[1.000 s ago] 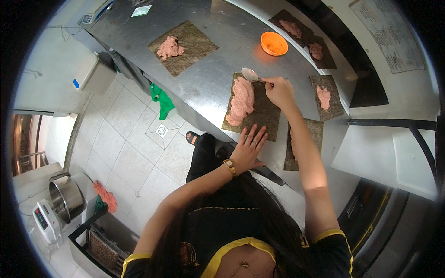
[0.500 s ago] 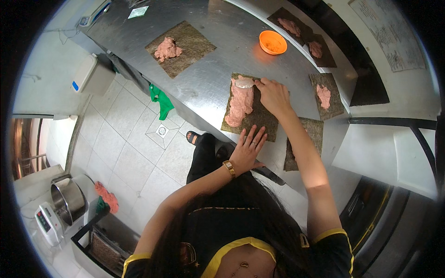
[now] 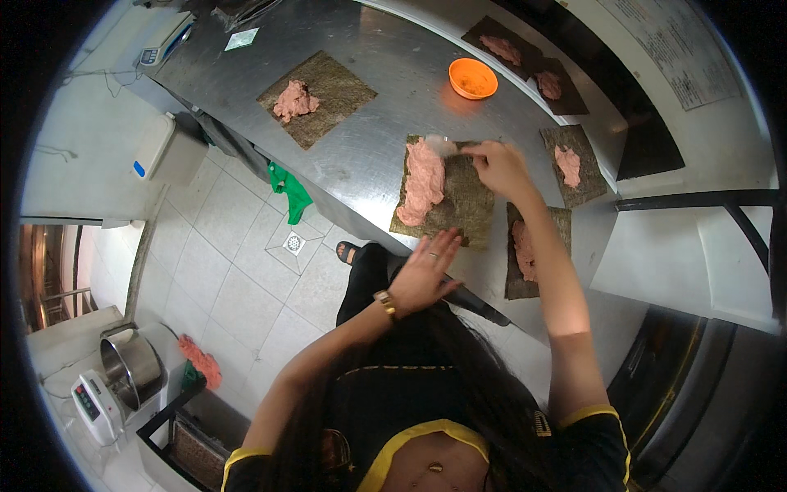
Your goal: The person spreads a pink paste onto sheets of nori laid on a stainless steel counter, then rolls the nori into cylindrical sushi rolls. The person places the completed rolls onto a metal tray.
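A dark nori sheet point(image 3: 471, 201) lies on the steel table in front of me, with a pink minced paste point(image 3: 424, 184) spread in a strip down its left side. My right hand point(image 3: 502, 170) is closed round the handle of a spoon point(image 3: 440, 146). The spoon's bowl, smeared by motion, is over the sheet's far edge beside the paste's top end. At the sheet's near edge, my left hand point(image 3: 422, 275) has its fingers stretched out and holds nothing. Its fingertips are by the edge; whether they touch it I cannot tell.
Other nori sheets with paste lie far left point(image 3: 320, 94) and at right point(image 3: 574, 168), one partly behind my right forearm. An orange bowl point(image 3: 473, 79) stands toward the wall. A green cloth point(image 3: 288, 193) hangs by the table's left edge. A steel pot point(image 3: 131, 366) is at lower left.
My right hand has lifted slightly and shifted right with the spoon, off the paste strip's top. My left hand has drawn back from the sheet toward me. The view has shifted a little.
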Available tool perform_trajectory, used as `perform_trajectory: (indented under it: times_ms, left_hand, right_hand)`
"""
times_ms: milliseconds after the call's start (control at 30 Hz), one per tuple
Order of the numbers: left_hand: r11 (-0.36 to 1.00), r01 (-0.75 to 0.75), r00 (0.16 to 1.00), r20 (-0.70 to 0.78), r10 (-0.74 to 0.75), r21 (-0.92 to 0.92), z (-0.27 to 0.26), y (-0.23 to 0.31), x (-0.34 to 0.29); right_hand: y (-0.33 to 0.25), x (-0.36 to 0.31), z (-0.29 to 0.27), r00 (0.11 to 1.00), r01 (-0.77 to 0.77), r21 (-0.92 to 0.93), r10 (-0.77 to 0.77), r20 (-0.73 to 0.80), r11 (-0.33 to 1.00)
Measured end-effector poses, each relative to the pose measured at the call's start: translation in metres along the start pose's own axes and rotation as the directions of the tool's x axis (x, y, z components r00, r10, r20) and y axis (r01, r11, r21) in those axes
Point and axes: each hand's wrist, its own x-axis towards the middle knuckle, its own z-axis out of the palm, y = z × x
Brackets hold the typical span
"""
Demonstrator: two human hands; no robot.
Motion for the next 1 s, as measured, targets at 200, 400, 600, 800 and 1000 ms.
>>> perform_trajectory:
  times_ms: [200, 400, 600, 800, 1000]
  left_hand:
    - [0.807, 0.502, 0.765, -0.276, -0.582, -0.311, -0.06, -0.028, -0.022]
    - [0.761, 0.523, 0.717, -0.284, -0.636, -0.384, -0.052, -0.046, -0.014]
    - [0.768, 0.574, 0.734, -0.238, -0.636, -0.283, -0.051, -0.046, -0.008]
    - [0.762, 0.635, 0.747, -0.152, -0.647, -0.122, -0.065, -0.036, -0.001]
    - [0.807, 0.549, 0.794, -0.166, -0.585, -0.216, -0.071, -0.069, 0.004]
  right_hand:
    - [-0.034, -0.062, 0.009, 0.979, 0.101, -0.054, -0.09, 0.182, 0.993]
    - [-0.06, -0.099, 0.038, 0.976, 0.109, -0.128, -0.082, 0.2, 0.986]
    - [-0.054, -0.117, 0.042, 0.97, 0.201, -0.268, -0.154, 0.186, 0.942]
    - [-0.041, -0.128, 0.028, 0.947, 0.31, -0.324, -0.32, 0.024, 0.894]
    - [-0.028, -0.142, 0.03, 0.971, 0.215, -0.238, -0.232, -0.049, 0.947]
